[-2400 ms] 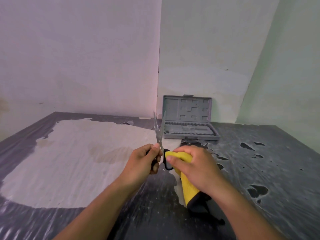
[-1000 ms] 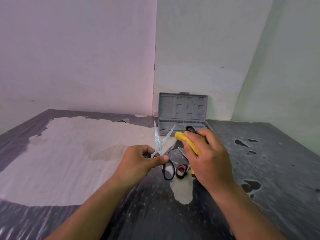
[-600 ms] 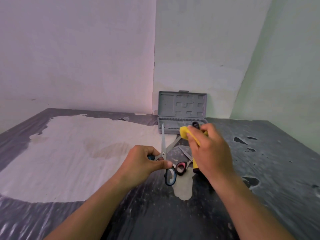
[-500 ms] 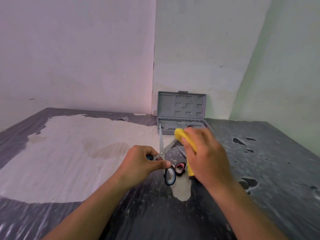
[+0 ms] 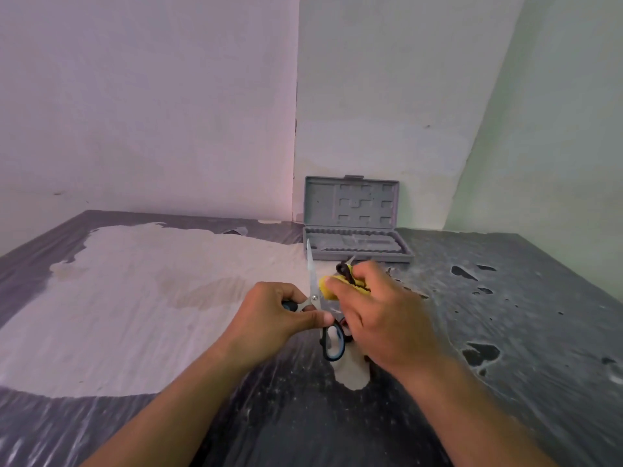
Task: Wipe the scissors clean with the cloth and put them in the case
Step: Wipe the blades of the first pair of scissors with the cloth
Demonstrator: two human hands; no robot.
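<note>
My left hand (image 5: 279,315) grips black-and-blue-handled scissors (image 5: 312,278) near the pivot, one blade pointing up and away, one handle loop hanging below my thumb. My right hand (image 5: 381,315) holds a yellow cloth (image 5: 328,284) pressed against the scissors just right of the upright blade; the other blade is mostly hidden by cloth and fingers. A grey plastic case (image 5: 354,244) stands open against the back wall, lid upright, about a hand's length beyond the blade tip.
The table (image 5: 505,332) has a dark worn surface with a large pale bare patch on the left. A second pair of scissors with a reddish handle (image 5: 344,323) lies under my right hand, mostly hidden. Walls close in behind and to the right.
My right hand with the cloth has slid down from the blade tips toward the pivot. The left hand has kept hold of the scissors, which are now more upright.
</note>
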